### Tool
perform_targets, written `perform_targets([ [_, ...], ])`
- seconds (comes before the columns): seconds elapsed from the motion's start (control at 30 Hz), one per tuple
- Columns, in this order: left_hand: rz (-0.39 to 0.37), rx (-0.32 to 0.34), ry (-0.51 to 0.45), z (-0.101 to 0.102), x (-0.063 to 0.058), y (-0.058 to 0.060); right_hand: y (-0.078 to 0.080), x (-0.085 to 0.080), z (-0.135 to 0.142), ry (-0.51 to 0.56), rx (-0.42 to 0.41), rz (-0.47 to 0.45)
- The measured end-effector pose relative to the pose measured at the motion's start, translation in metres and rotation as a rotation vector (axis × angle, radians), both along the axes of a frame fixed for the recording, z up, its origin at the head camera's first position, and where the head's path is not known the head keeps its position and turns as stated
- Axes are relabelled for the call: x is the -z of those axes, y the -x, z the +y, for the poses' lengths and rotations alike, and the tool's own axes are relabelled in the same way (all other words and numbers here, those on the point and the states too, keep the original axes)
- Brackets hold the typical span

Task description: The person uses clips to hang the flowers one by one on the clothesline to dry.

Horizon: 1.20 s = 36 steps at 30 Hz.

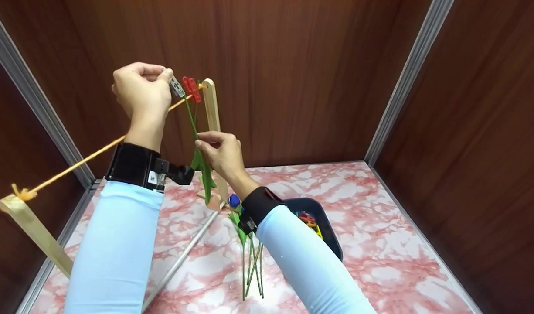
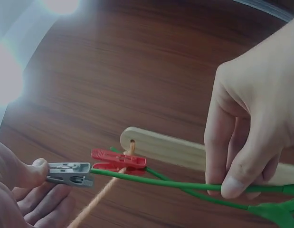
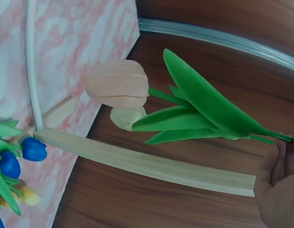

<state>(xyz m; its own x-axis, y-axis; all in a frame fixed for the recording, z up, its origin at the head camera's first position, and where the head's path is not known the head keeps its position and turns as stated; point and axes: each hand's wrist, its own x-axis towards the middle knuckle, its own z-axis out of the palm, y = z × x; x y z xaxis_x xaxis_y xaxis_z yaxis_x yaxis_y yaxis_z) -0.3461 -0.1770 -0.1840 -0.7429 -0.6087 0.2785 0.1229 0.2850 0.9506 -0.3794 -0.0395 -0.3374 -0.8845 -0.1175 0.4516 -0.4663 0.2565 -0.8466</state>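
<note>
My left hand (image 1: 142,89) pinches a grey clothespin (image 2: 69,174) above an orange rope (image 1: 81,163). My right hand (image 1: 223,157) pinches the green stem (image 2: 184,185) of a pale pink tulip (image 3: 117,84), which hangs with its bloom down. The stem's end meets the tip of the grey clothespin; whether it is clamped there I cannot tell. Close by, a red clothespin (image 1: 191,89) sits on the rope by the wooden post (image 1: 211,104). Another green stem passes at that red clothespin, and a cream tulip (image 3: 125,118) shows behind the pink one.
A second wooden post (image 1: 35,233) carries the rope's near end. On the marbled tabletop (image 1: 371,218), a white rod (image 1: 184,255) runs near several loose tulips (image 1: 251,261). Partly behind my right forearm stands a dark bin (image 1: 334,242) with coloured clothespins (image 1: 310,222).
</note>
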Motion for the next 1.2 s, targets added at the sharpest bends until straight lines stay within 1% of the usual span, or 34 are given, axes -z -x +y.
perform_targets([
  [0.07,-0.01,-0.003,0.013,0.0,0.0,0.0,0.0,0.0,-0.002,0.004,-0.012,-0.009],
  [0.27,-0.057,0.021,0.031,0.003,-0.001,0.001,0.002,-0.005,-0.007,0.044,-0.027,-0.023],
  [0.37,-0.092,0.018,0.059,0.005,0.0,0.003,0.004,-0.008,-0.01,0.051,-0.025,-0.033],
  [0.53,-0.133,0.014,0.066,0.006,0.004,0.004,0.006,-0.011,-0.015,0.055,-0.024,-0.063],
  [0.83,-0.213,0.019,0.105,0.005,0.009,0.003,0.005,-0.009,-0.02,0.048,-0.036,-0.063],
  [1.0,-0.243,0.039,0.129,0.005,0.012,0.002,0.006,-0.007,-0.021,0.034,-0.034,-0.065],
  [1.2,-0.279,0.087,0.159,0.007,0.013,-0.001,0.007,-0.004,-0.021,0.033,-0.043,-0.075],
])
